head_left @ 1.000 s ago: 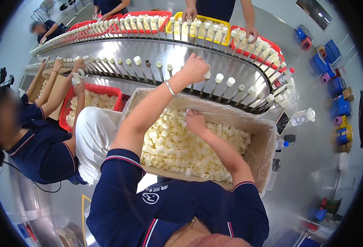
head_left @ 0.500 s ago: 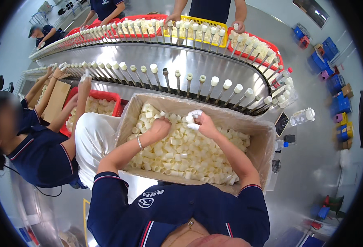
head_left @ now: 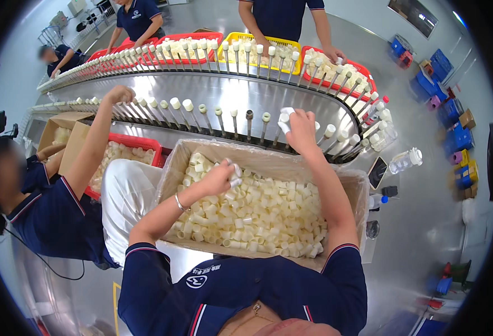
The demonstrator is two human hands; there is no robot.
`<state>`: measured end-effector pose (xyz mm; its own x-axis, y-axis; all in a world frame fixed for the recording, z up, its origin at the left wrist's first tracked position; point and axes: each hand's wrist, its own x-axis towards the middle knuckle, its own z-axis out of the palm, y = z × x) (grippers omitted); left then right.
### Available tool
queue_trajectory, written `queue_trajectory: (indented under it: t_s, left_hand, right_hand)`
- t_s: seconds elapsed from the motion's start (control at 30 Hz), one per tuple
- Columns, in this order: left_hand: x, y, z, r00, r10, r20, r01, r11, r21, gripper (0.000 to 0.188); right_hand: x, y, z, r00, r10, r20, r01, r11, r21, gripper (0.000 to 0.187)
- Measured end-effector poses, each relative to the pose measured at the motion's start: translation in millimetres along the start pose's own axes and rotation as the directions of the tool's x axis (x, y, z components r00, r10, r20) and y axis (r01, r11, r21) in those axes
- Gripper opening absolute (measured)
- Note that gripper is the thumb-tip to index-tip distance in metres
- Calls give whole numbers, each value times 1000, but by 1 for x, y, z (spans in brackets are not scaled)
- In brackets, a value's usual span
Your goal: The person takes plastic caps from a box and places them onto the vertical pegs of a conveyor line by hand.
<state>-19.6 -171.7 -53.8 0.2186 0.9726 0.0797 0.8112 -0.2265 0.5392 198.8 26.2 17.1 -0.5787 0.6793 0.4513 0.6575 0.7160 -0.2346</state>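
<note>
My right hand (head_left: 301, 133), white coverings on its fingertips, reaches over the row of metal spindles at the near side of the machine. Its fingers pinch a white plastic cap (head_left: 284, 127) at the top of one spindle; the fingers partly hide it. My left hand (head_left: 218, 178) is above the left part of the box, fingers curled together, white at the tips. Whether it grips a cap there I cannot make out. Below both hands is a cardboard box (head_left: 358, 182) lined with clear plastic, full of loose cream-white caps (head_left: 257, 207).
The spindle machine (head_left: 162, 87) curves round to the right, many spindles capped. A co-worker (head_left: 50, 218) reaches over it at left, beside a red basket (head_left: 156, 147). More co-workers stand opposite behind red and yellow baskets (head_left: 291, 42). A phone (head_left: 377, 172) and a clear jar (head_left: 406, 161) lie right.
My right hand has moved up from the box to the spindles with a cap. My left hand has shifted slightly down. The spindles have moved right, and the left co-worker's arm has shifted.
</note>
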Motion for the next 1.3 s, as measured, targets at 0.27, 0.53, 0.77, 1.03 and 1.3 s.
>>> queue_trajectory:
  t_s: [0.27,0.53,0.77,1.03,1.3]
  left_hand:
    - [68,-3,-73,878,-226,-422,81,939,-333,20]
    - [123,2,-81,909,-132,-394,-40,917,-398,29]
    - [177,8,-60,975,127,-184,-80,967,243,28]
    - [206,53,-45,935,352,44,-305,734,607,29]
    - [53,26,-5,863,467,-192,-399,864,307,37]
  right_hand:
    - [-18,29,-7,967,214,135,-190,967,-171,29]
    - [-40,55,-14,963,270,-20,-269,944,-193,29]
    - [-53,78,-30,926,375,-48,-375,895,-242,36]
    - [-66,29,-33,886,-91,-454,-54,953,-297,27]
    - [-142,-57,96,899,-149,412,64,975,212,14]
